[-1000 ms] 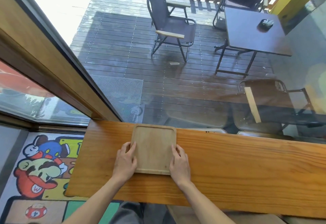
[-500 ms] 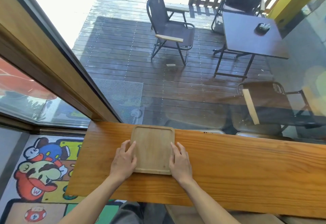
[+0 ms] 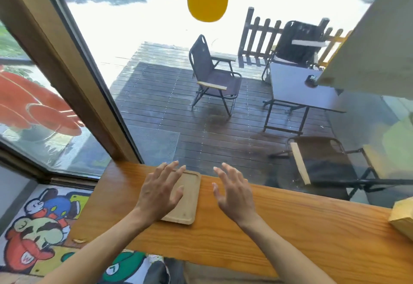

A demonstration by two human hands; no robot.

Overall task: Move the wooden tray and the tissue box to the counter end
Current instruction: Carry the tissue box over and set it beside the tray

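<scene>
View from the head camera, looking down on a long wooden counter (image 3: 279, 234) set against a window. The wooden tray (image 3: 188, 196) lay flat on the counter close to its left end, its long side running away from the viewer, empty, with a low raised rim and rounded corners. The left hand (image 3: 159, 191) hovered over the tray's left half, fingers spread and extended, gripping nothing; whether the palm touched the wood could not be told. The right hand (image 3: 234, 191) was held above bare counter just to the right of the tray, likewise spread and empty, clear of the rim. At the far right edge of the frame a pale yellowish box (image 3: 403, 217) stood on the counter, well apart from the tray; it was probably the tissue box, though cropping left this uncertain. Judged from its thin section, the tray would be light and rigid, unlikely to flex or break, but smooth enough to slide on the varnished top. A sound hold would take the two long rims between thumb and fingers. The box, if cardboard, would be light and would dent under a hard squeeze, so its opposite side walls were the better hold.
</scene>
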